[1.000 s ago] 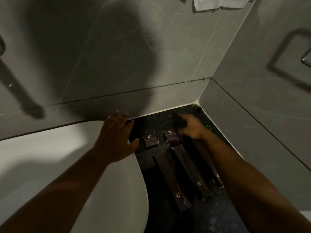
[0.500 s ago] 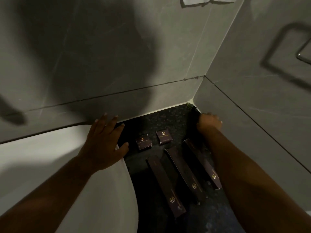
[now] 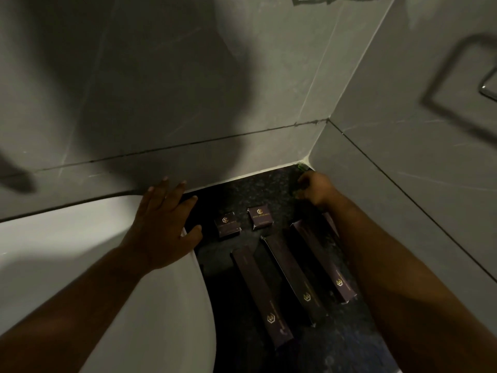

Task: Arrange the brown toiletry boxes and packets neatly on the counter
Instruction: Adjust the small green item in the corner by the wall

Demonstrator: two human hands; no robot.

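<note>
Three long brown boxes lie side by side on the dark speckled counter [image 3: 271, 188]: the left box [image 3: 261, 293], the middle box [image 3: 293, 278] and the right box [image 3: 322, 261], partly under my right forearm. Behind them sit two small square brown boxes, one at the left [image 3: 227, 224] and one at the right [image 3: 260, 217]. My left hand [image 3: 161, 224] rests flat with fingers spread on the white basin rim. My right hand [image 3: 313, 189] is curled in the far corner of the counter; what it holds, if anything, is hidden in the dark.
A white basin [image 3: 80, 265] fills the left. Grey tiled walls [image 3: 188, 90] close the counter at the back and the right. A chrome rail [image 3: 488, 88] shows on the right wall. A small green object [image 3: 301, 166] lies in the corner.
My right hand left the small right box and moved back into the far right corner. My left hand stayed on the basin rim. The camera shifted slightly.
</note>
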